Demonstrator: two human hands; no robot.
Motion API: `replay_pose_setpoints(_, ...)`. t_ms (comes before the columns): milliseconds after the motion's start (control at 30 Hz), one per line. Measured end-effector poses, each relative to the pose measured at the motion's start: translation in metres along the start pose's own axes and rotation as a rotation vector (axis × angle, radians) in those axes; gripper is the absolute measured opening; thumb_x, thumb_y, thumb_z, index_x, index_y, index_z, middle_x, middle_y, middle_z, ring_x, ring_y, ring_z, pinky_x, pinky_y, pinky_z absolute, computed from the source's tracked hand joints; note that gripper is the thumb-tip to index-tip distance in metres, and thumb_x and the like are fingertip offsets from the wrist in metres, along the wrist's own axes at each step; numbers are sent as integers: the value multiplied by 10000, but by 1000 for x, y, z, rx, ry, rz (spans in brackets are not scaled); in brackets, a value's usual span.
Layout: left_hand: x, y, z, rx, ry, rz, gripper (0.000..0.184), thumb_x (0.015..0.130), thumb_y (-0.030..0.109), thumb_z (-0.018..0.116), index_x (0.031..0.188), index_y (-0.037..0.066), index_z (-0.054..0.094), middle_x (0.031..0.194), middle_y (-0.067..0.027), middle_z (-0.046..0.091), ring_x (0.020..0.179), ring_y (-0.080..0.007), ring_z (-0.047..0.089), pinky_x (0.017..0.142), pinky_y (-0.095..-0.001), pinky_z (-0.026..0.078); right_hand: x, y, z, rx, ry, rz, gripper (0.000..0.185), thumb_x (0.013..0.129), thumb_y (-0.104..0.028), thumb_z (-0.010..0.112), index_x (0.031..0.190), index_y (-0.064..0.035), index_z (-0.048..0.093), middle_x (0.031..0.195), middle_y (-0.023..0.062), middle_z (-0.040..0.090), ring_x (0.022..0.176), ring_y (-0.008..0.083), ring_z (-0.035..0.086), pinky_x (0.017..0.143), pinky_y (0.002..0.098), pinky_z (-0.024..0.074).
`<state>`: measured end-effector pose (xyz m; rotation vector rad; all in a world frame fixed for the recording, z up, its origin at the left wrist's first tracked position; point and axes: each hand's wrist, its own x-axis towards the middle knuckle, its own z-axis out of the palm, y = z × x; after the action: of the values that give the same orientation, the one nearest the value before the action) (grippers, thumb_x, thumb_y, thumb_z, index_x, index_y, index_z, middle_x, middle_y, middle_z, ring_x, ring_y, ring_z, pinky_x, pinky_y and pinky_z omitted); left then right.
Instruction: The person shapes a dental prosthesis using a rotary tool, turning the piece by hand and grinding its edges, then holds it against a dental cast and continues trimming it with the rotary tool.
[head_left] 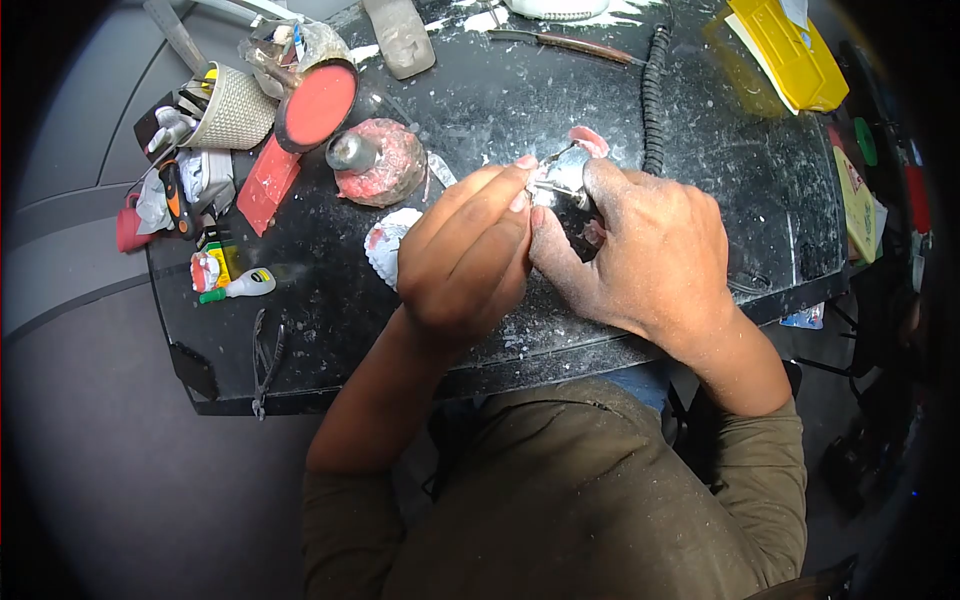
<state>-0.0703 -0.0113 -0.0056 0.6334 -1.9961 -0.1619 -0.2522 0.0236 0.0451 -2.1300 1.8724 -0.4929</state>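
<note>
My left hand (465,250) is closed, its fingertips pinched together around a small pale piece that is mostly hidden. My right hand (660,250), dusted with white powder, wraps around a shiny metal handpiece (566,170). The tips of both hands meet at the handpiece's near end. Just beyond it is a curved pink piece (590,141). A coiled black cord (652,100) runs down to behind my right hand. Left of my left hand lies a white plaster dental cast (388,247) with pink traces on it.
White dust coats the black table (480,110). At the left stand a burner-like metal top on a pink-crusted base (385,165), a round pink wax dish (318,104), a tool basket (235,108), a denture model (204,271), a dropper bottle (250,283) and pliers (265,362). A yellow tray (795,55) lies far right.
</note>
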Motion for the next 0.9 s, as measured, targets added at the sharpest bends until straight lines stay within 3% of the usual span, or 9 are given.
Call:
replay_pose_setpoints(33,0,0,0,0,-4,-2,145,795,-165,764,888,-91,682,994,-258,769,930,-406,784,825,-449,649,-1,1,1,-19,26,-28,413,872,-403,777,890,5,718,636,90,671,554,302,695,551,408,560)
replay_pose_setpoints(233,-1,-1,1,-3,1,1,155,787,-174,765,898,-99,688,998,-256,770,938,-403,783,830,-444,650,-1,1,1,-23,38,-37,412,877,-404,778,739,-40,643,622,95,661,542,299,691,534,411,550)
replay_pose_setpoints(567,0,0,0,2,-11,-8,153,787,-188,750,889,-96,682,1004,-261,772,930,-399,784,821,-439,651,0,2,1,-23,61,-62,407,870,-406,789,745,-40,661,617,91,659,543,297,690,534,405,549)
replay_pose_setpoints(633,1,1,0,7,-10,-5,151,790,-189,746,886,-94,679,1003,-261,772,928,-398,784,817,-439,652,1,1,-1,6,-7,-15,573,892,-530,683,962,33,767,657,210,698,600,370,725,577,457,595)
replay_pose_setpoints(667,2,1,-1,11,-9,-2,149,793,-189,743,883,-91,676,1002,-262,772,926,-398,784,814,-439,653,1,1,-1,6,-7,-16,573,892,-530,683,962,33,767,657,210,698,600,370,725,577,457,595)
replay_pose_setpoints(833,2,0,0,10,-1,8,147,798,-190,740,881,-90,672,1006,-267,773,924,-399,785,808,-440,655,2,2,-3,-3,-34,6,713,887,-538,685,1288,50,727,690,205,713,628,367,729,612,455,602)
replay_pose_setpoints(900,2,1,-1,10,0,11,145,799,-190,739,879,-90,671,1008,-269,772,926,-400,786,809,-441,655,1,2,-2,9,-9,-11,677,887,-540,683,1212,50,746,686,210,711,628,374,730,614,463,603)
